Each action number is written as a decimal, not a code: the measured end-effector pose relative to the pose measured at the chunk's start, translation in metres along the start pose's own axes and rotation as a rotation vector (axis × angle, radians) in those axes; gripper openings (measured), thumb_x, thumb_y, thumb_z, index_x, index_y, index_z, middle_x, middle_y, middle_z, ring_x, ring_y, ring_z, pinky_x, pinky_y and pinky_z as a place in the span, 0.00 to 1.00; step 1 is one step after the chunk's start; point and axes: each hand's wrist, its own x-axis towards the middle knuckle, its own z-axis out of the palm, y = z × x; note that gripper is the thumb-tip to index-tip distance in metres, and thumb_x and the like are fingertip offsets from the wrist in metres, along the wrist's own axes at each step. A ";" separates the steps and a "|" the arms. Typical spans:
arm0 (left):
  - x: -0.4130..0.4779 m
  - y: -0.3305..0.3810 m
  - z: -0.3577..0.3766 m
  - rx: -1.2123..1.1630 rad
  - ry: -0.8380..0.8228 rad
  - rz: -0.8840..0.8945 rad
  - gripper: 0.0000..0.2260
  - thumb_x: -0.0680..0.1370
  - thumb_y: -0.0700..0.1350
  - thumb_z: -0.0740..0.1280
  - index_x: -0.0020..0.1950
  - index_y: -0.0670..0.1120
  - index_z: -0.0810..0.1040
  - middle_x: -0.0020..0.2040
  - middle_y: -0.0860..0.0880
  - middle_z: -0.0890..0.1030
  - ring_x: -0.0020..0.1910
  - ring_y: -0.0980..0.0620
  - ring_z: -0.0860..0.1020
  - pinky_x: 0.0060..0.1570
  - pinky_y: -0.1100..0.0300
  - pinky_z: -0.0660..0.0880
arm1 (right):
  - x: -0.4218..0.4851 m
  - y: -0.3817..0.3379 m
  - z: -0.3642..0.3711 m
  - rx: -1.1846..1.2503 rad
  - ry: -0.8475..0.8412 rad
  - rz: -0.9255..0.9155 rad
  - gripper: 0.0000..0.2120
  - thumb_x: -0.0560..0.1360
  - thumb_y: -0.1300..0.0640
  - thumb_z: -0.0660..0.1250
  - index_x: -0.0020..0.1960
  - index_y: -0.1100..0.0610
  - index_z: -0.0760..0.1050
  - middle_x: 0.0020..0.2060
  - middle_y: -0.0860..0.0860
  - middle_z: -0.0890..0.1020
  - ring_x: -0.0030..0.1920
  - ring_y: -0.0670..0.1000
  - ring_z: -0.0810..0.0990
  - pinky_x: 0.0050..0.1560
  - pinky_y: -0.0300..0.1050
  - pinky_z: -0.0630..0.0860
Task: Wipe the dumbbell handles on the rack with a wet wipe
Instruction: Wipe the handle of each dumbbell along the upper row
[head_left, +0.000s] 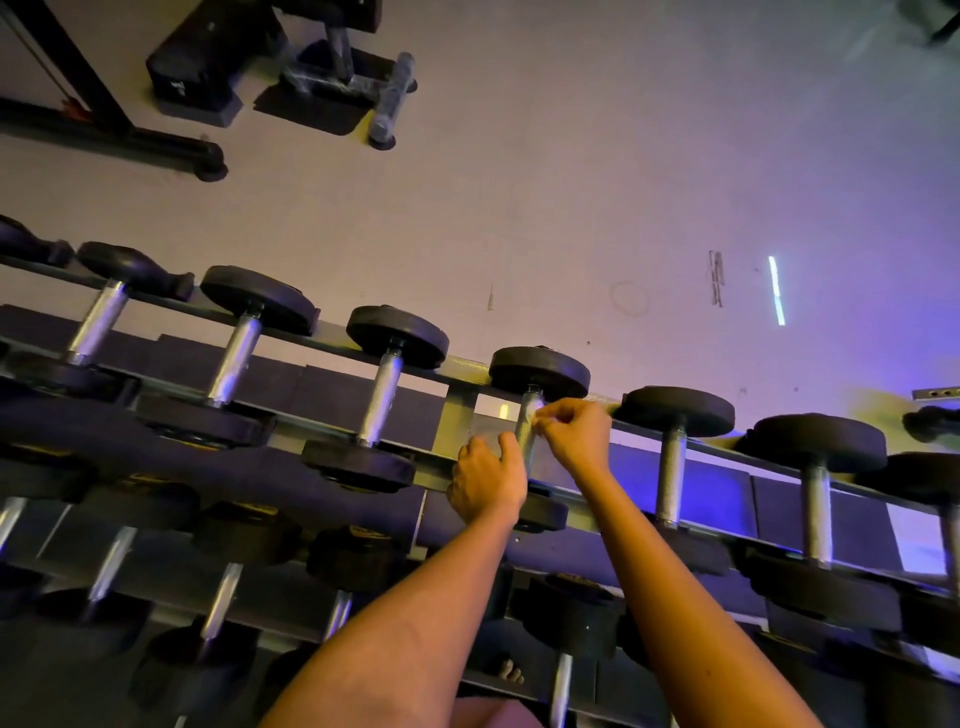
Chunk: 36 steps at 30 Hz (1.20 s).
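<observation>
Forearms (415, 623) extend to the rack (460, 410). Left hand (488, 480) curls round a dumbbell handle (524, 441); right hand (574, 434) pinches the wet wipe (536, 415) against it.

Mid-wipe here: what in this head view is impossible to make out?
Head view:
- wet wipe: only a white scrap shows; right hand pinches over the rest.
- handle: lower part behind left hand, whose grip is unclear.
- yellow labels on lower dumbbells: too dim and blurred to read.
</observation>
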 end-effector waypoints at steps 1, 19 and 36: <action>0.000 -0.001 -0.001 -0.011 -0.008 0.002 0.23 0.80 0.57 0.53 0.69 0.47 0.71 0.67 0.45 0.74 0.62 0.44 0.74 0.58 0.49 0.70 | -0.004 0.002 0.000 -0.015 -0.016 0.023 0.07 0.71 0.64 0.71 0.36 0.55 0.81 0.33 0.51 0.83 0.37 0.49 0.81 0.47 0.50 0.82; -0.005 -0.004 -0.008 -0.135 -0.056 0.028 0.18 0.81 0.51 0.52 0.69 0.53 0.72 0.66 0.47 0.76 0.63 0.44 0.73 0.61 0.51 0.66 | 0.001 -0.014 0.003 -0.033 0.056 -0.095 0.02 0.72 0.62 0.72 0.44 0.56 0.83 0.39 0.49 0.83 0.42 0.49 0.82 0.48 0.50 0.82; -0.003 -0.010 -0.004 -0.218 -0.046 0.040 0.20 0.81 0.51 0.52 0.72 0.55 0.69 0.70 0.48 0.72 0.68 0.44 0.70 0.67 0.48 0.65 | -0.017 -0.011 -0.008 -0.047 -0.070 -0.057 0.02 0.71 0.62 0.73 0.41 0.58 0.84 0.36 0.52 0.84 0.38 0.51 0.84 0.43 0.47 0.83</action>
